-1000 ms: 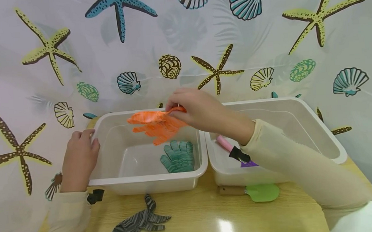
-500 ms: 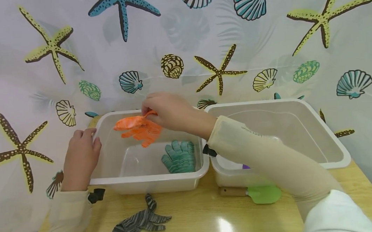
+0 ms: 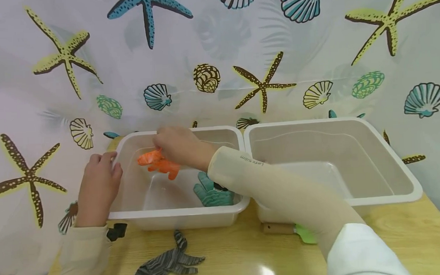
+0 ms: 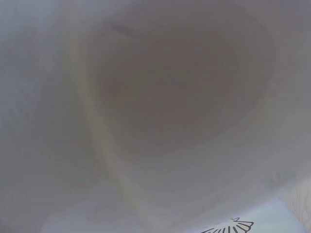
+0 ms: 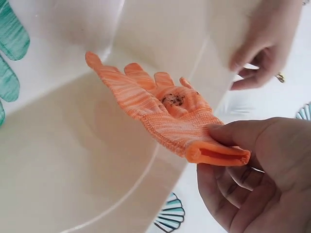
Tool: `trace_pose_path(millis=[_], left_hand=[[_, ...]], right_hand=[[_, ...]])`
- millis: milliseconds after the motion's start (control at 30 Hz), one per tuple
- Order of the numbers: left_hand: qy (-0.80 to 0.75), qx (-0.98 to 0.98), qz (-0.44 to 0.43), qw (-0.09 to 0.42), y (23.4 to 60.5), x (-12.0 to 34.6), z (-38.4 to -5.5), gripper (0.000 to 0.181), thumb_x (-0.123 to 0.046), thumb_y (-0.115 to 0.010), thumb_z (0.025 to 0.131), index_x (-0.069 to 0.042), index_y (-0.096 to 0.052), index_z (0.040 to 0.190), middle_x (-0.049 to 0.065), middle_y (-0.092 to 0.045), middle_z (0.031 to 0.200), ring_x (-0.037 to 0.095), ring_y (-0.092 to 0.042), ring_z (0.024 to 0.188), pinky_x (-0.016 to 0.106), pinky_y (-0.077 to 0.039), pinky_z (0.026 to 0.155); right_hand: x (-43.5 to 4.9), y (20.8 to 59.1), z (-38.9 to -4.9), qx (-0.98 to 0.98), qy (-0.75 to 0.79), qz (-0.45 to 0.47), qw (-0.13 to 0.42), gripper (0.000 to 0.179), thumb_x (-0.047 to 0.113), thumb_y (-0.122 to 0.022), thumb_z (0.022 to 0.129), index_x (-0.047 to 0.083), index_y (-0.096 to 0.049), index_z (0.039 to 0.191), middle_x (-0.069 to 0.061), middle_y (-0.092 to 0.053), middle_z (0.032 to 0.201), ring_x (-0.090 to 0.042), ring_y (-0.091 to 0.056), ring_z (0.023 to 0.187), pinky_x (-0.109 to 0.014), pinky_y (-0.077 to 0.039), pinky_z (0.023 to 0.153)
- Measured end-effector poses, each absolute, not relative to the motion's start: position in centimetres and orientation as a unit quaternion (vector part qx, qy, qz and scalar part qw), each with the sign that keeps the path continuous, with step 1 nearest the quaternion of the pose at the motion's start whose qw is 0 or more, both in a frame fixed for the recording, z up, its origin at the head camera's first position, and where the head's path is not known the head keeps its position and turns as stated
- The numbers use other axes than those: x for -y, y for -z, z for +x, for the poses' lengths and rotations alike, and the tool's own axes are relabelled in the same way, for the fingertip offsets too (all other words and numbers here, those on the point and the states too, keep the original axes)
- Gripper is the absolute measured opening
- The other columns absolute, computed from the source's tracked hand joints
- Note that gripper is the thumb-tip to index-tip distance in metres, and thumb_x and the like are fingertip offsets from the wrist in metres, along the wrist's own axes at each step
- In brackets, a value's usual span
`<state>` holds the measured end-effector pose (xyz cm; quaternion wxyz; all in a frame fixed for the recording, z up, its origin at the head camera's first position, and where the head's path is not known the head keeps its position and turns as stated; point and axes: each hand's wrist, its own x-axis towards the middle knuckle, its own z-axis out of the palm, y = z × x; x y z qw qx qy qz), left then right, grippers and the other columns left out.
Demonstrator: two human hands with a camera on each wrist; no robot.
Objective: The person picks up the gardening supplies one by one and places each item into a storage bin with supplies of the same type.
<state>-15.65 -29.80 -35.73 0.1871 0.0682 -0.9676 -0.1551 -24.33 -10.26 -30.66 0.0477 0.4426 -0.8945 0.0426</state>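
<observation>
In the head view my right hand (image 3: 181,145) is over the left plastic tub (image 3: 179,212), low inside its back half. It pinches an orange knit work glove (image 5: 160,111) by the cuff, thumb on top, as the right wrist view shows. The glove's fingers point away from the hand, and dark specks mark it. My left hand (image 3: 99,187) holds the tub's left rim. On the tub floor lies a green knit glove (image 3: 209,194), partly hidden by the right wrist. The left wrist view is blurred, mostly grey.
A second plastic tub (image 3: 391,199) stands against the first on the right. In front lie a grey striped glove (image 3: 161,267) and a green-bladed trowel (image 3: 278,228) on the wooden table (image 3: 226,257). A shell-and-starfish curtain (image 3: 222,42) hangs behind.
My right hand has carried the orange glove leftward and lowered it into the left tub. The right forearm now covers part of the green glove and trowel. My left hand stays at the rim.
</observation>
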Motion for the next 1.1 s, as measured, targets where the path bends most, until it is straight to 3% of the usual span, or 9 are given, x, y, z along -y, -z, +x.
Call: trace_pose_path(millis=[233, 667, 1100], left_hand=[[0.157, 0.967, 0.069, 0.187, 35.8, 29.7, -15.6, 0.036, -0.016, -0.050, 0.089, 0.003, -0.048, 0.119, 0.025, -0.044, 0.105, 0.039, -0.044, 0.090, 0.055, -0.038, 0.081], [0.155, 0.968, 0.078, 0.181, 35.5, 29.7, -15.6, 0.036, -0.016, -0.049, 0.089, 0.002, -0.048, 0.120, 0.025, -0.044, 0.106, 0.038, -0.043, 0.091, 0.054, -0.038, 0.080], [0.157, 0.968, 0.078, 0.181, 35.5, 29.7, -15.7, 0.036, -0.016, -0.049, 0.089, 0.003, -0.048, 0.119, 0.024, -0.044, 0.104, 0.037, -0.043, 0.087, 0.053, -0.039, 0.078]], right_hand=[[11.4, 32.7, -24.4, 0.894, 0.022, 0.445, 0.057, 0.009, 0.015, -0.055, 0.084, 0.016, -0.057, 0.093, 0.004, -0.053, 0.086, -0.013, -0.049, 0.073, -0.024, -0.044, 0.057], [11.9, 34.5, -24.2, 0.885, 0.063, 0.457, 0.061, 0.022, 0.021, -0.060, 0.083, 0.017, -0.061, 0.105, 0.000, -0.055, 0.094, -0.014, -0.050, 0.077, -0.023, -0.047, 0.064], [12.1, 35.3, -24.2, 0.882, 0.054, 0.466, 0.052, 0.014, 0.018, -0.058, 0.083, 0.016, -0.064, 0.096, 0.000, -0.057, 0.090, -0.014, -0.050, 0.074, -0.026, -0.047, 0.064]])
